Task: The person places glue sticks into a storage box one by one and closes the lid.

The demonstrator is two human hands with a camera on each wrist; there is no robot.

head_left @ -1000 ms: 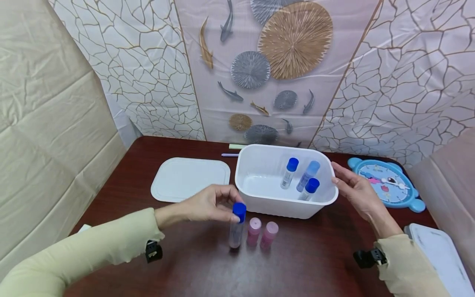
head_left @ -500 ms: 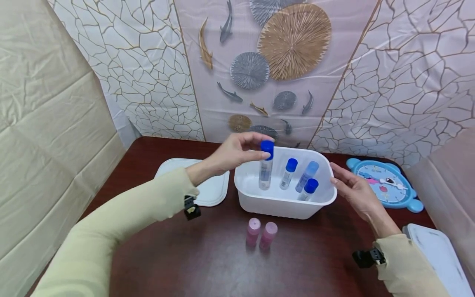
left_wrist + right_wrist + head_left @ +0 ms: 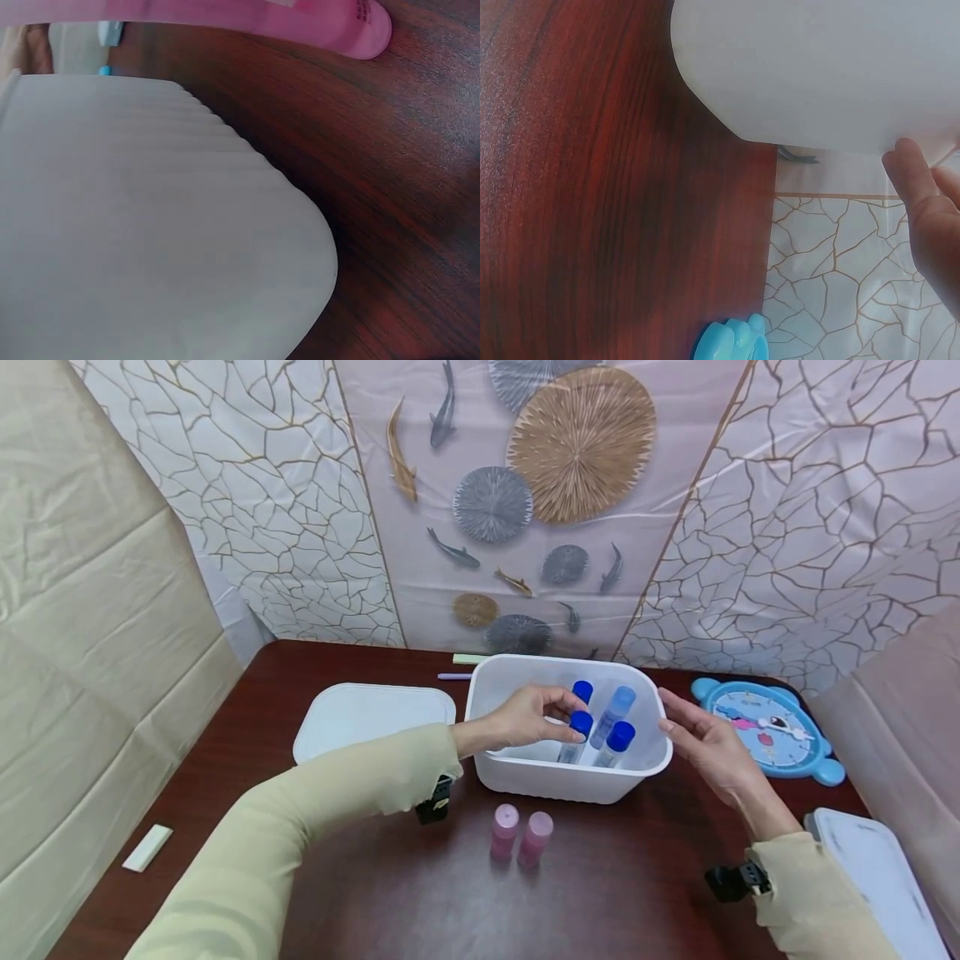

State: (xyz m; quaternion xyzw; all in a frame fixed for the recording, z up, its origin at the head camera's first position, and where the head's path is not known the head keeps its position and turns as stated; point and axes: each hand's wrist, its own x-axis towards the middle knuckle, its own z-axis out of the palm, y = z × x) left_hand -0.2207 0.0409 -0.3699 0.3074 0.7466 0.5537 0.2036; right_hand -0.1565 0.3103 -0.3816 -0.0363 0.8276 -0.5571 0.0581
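Head view is showing the left hand (image 3: 525,720) pinching a clear blue-capped plastic tube (image 3: 576,735) inside the white plastic tub (image 3: 570,781), crowding three others; they could topple. The right hand (image 3: 708,747), fingers straight, is steadying the tub's rim.

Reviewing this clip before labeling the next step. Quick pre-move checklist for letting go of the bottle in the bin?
1. Left hand holds the blue-capped bottle by its cap, inside the white bin: ok.
2. Bottle base resting on the bin floor: cannot tell, hidden by the wall.
3. Room beside the three other blue-capped bottles: tight, touching or not cannot tell.
4. Right hand steadies the bin's right rim: ok.
5. Two pink bottles upright on the table, outside the bin: ok.
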